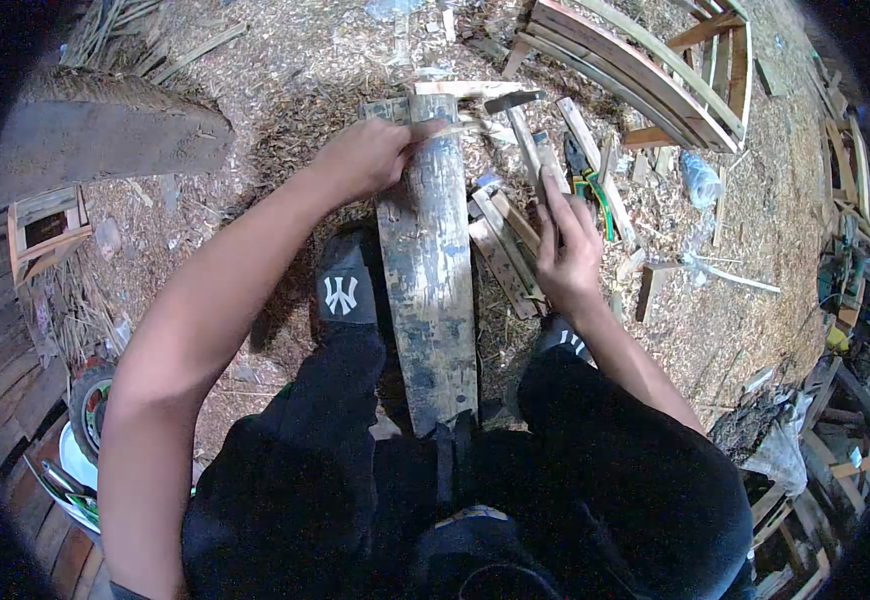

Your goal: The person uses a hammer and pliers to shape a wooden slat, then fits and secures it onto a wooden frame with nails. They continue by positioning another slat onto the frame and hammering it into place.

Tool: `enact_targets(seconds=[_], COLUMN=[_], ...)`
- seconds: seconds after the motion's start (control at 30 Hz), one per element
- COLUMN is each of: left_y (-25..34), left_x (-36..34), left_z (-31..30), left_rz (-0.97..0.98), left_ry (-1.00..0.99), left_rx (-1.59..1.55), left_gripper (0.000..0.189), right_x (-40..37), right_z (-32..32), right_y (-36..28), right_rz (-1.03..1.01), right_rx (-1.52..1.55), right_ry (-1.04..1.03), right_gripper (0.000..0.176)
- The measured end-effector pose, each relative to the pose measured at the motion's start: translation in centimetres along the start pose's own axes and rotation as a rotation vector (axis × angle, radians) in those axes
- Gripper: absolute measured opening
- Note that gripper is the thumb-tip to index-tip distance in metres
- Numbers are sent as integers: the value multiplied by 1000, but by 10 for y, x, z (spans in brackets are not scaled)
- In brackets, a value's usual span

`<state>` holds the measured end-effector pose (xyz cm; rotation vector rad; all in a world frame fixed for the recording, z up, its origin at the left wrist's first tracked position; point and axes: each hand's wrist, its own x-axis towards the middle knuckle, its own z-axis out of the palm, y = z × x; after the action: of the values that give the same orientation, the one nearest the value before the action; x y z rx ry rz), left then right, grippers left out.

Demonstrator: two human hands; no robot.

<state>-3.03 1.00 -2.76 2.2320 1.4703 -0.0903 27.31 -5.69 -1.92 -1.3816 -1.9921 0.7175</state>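
Note:
My right hand (570, 240) is closed round the wooden handle of a hammer (525, 140). Its dark metal head is raised to the right of the worn wooden plank (435, 270) that runs between my legs. Over the far part of this plank, my left hand (370, 158) pinches a thin, pale strip (462, 129) that looks like wood. The strip points right, towards the hammer. Fingers hide its near end. Across the plank's far end lies a light wooden slat (465, 89).
Pliers with green and yellow handles (592, 195) lie among wood offcuts (503, 250) right of the plank. A curved slatted wooden frame (645, 70) stands at far right, near a crumpled plastic bottle (700, 178). A large timber (115, 140) is at left. Wood shavings cover the ground.

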Motion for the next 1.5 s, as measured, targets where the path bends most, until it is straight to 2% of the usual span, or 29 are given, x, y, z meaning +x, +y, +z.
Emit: enact_targets(seconds=[0.07, 0.13, 0.2, 0.27, 0.33, 0.4, 0.47, 0.53, 0.6, 0.67, 0.87, 1.0, 1.07, 1.13, 1.2, 1.27, 1.33, 1.4, 1.47, 1.5], left_y=[2, -1, -1, 2, -2, -1, 3, 3, 0, -3, 1, 2, 1, 0, -3, -7, -4, 0, 5, 4], left_x=[0, -2, -1, -1, 0, 2, 2, 1, 0, 2, 2, 1, 0, 0, 2, 2, 1, 0, 1, 2], left_z=[-3, 2, 1, -4, -1, -1, -4, -5, -4, 1, -3, -3, -2, -1, -1, 3, 1, -3, -9, -10], left_rz=[7, 29, 52, 3, 16, 34, -13, -4, 2, 22, 1, 27, 36, 37, 40, 65, 59, 53, 4, 6], left_ry=[14, 61, 100, 1, 10, 25, -28, -26, -14, -7, -29, -11, -23, -15, -3, 11, 13, 21, -15, -16], left_rx=[-44, -51, -53, -5, -20, -38, 3, -10, -26, 10, -23, 25, 37, 56, 77, -6, -1, 7, -2, 1], left_gripper=[69, 73, 78, 71, 71, 71, 71, 70, 70, 69, 70, 73, 75, 75, 75, 75, 75, 75, 66, 66], right_x=[2, 3, 3, 2, 5, 6, 3, 0, 2, 4, 7, 15, 20, 24, 26, 27, 29, 31, 32, 32], right_z=[1, 3, 3, 4, 2, 0, 2, 6, 8, 7, 5, 0, -6, -13, -20, -21, -20, -22, -24, -24], right_y=[0, 1, 1, -1, -3, -2, 1, -3, 2, 4, -1, 4, -2, -4, -4, -5, -9, -12, -7, -5], right_rz=[1, 30, 67, 57, 12, 50, 60, 65, 0, 6, 77, -10, 171, 161, 76, 98, 149, 216, 221, 196], right_rx=[0, -70, -47, 35, 49, -64, -78, 76, 53, -45, 67, -40, 146, 143, 78, 106, 141, 173, 112, 138], right_ry=[-12, -151, -151, -1, 23, -183, -162, 23, 49, -143, -8, -52, -68, -80, -240, -233, -97, -122, -315, -291], right_gripper=[52, 50, 51, 51, 50, 49, 50, 51, 50, 49, 55, 53, 49, 47, 46, 45, 43, 42, 42, 42])
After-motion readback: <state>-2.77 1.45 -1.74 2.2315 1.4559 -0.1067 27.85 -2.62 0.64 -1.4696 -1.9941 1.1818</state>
